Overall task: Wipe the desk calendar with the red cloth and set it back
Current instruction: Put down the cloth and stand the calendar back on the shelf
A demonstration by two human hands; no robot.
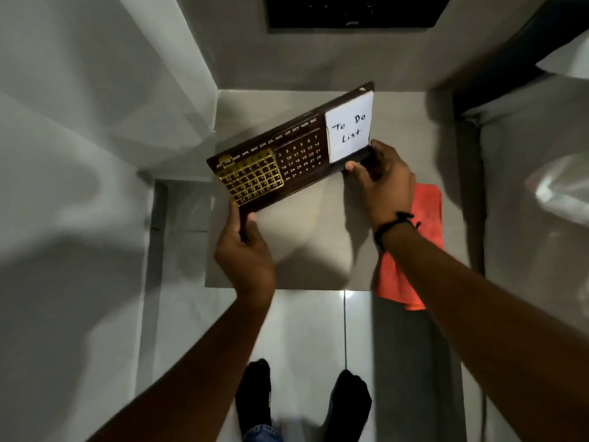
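item: desk calendar (288, 154), dark board with brass date grid and "to do list" pad (350, 130); held tilted above the surface (318, 237). my left grip (245, 247) clamped on its lower left corner, my right grip (384, 180) clamped on its right end. red cloth (425, 218) lies beside, untouched. risk: freeing one grip to take the cloth may let the board tip or slip.

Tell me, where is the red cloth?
In the head view, the red cloth lies on the table's right edge, partly under the right hand and wrist, hanging over the front edge.
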